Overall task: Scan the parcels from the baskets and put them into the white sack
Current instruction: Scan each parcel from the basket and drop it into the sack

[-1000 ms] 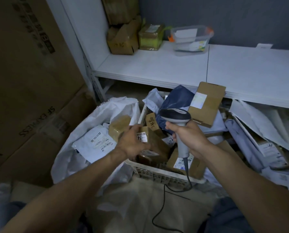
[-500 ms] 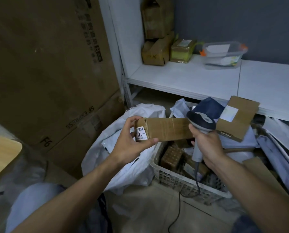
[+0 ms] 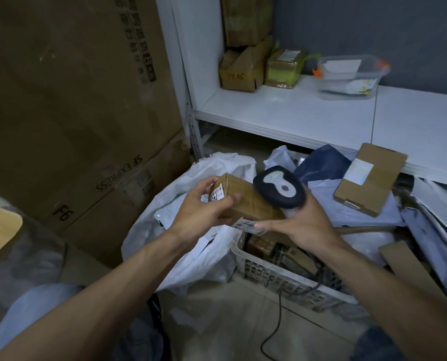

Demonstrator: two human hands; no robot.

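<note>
Box [image 3: 253, 204], pinched by left grip [image 3: 204, 214], could be dropped because right grip [image 3: 304, 226] is wrapped round scanner [image 3: 279, 188].

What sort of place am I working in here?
Probably a courier parcel stockroom: cartons marked SF EXPRESS, a full basket, and a handheld scanner held against a labelled parcel.

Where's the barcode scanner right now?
In the head view's centre, the barcode scanner is gripped in the right hand, beside the cardboard parcel, above the white basket.
</note>
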